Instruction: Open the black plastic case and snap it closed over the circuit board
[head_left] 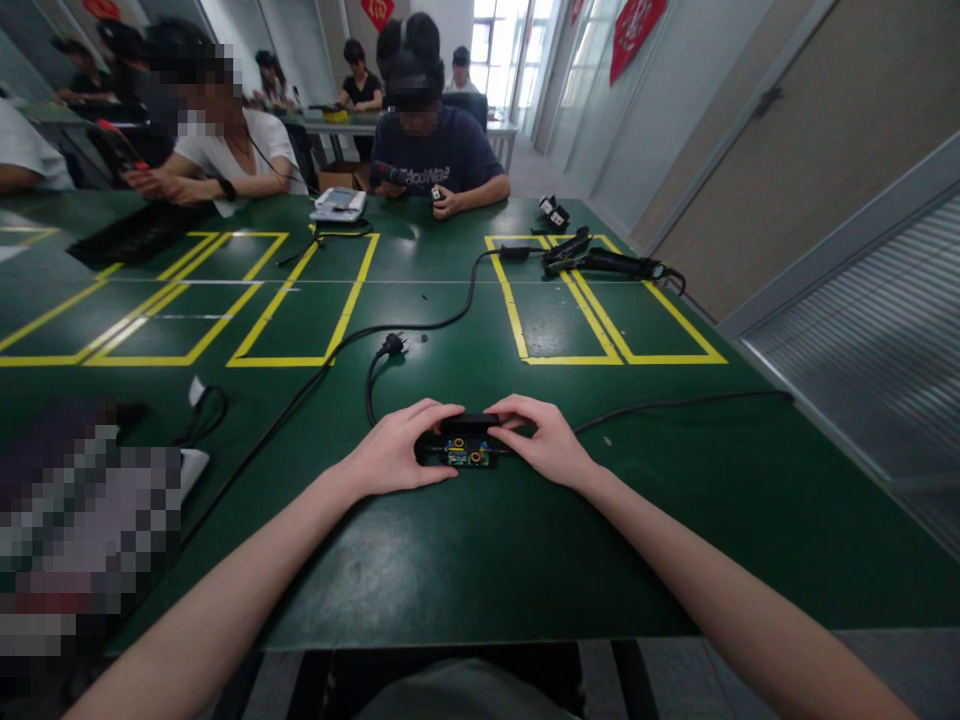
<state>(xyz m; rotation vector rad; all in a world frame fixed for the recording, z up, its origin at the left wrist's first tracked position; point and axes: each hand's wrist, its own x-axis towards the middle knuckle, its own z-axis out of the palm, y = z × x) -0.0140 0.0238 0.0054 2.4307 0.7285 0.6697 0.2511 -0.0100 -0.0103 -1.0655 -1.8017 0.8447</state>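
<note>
A small green circuit board (469, 453) with two copper-coloured rings lies on the green table, cables leaving it on both sides. Just behind it is a long black casing piece (470, 421), held at its two ends. My left hand (405, 445) has its fingertips on the casing's left end, while its thumb reaches toward the board's near left edge. On the right, my right hand (541, 438) pinches the other end of the casing between thumb and fingers. Past my left hand, a black plug (392, 345) lies on its cord.
A long black cable (360, 335) crosses the table. Black tools (600, 262) lie at the back right, near yellow tape outlines. A white device (339, 205) sits at the far edge. Two people work opposite. Pixelated items (97, 510) lie at the left.
</note>
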